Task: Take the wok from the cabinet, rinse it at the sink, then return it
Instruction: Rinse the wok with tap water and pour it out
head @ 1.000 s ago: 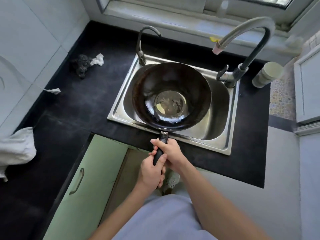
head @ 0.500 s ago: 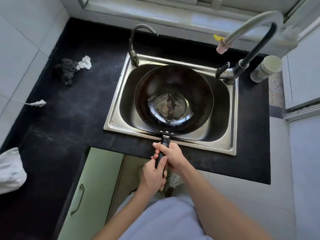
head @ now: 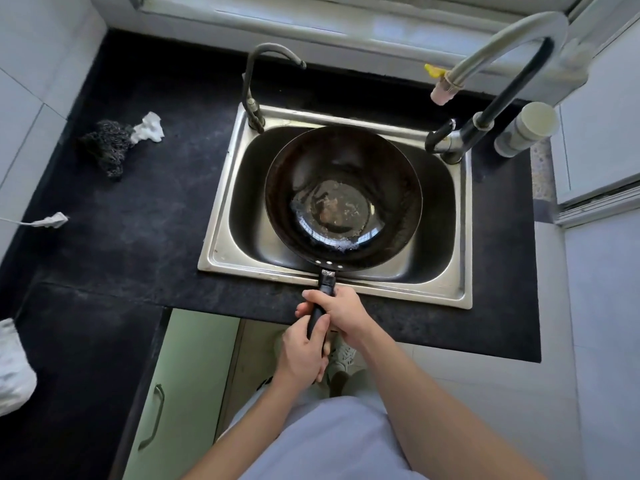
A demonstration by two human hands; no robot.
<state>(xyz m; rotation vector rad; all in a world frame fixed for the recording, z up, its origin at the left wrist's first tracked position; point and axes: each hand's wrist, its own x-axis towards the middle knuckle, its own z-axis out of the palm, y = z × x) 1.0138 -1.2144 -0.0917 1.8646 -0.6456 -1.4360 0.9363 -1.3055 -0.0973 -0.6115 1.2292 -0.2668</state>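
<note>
A dark round wok (head: 381,168) hangs over the steel sink (head: 446,292), its black handle pointing toward me. A shallow pool of water with small residue lies in its bottom. My right hand (head: 341,311) grips the handle close to the wok. My left hand (head: 301,351) grips the handle's end just below it. The tall curved tap (head: 498,60) stands at the sink's back right, its spout above and right of the wok; no water runs. Below the counter, a green cabinet door (head: 183,375) stands open.
A smaller dark tap (head: 254,95) stands at the sink's back left. A steel scourer (head: 105,147) with a white scrap lies on the black counter (head: 138,220) to the left. A pale cylinder (head: 526,128) stands at the right. White cloth (head: 14,379) sits at far left.
The wok has shifted slightly and levelled over the sink; the water in its bottom has swirled. Both hands keep the same grip. My view moved a little closer.
</note>
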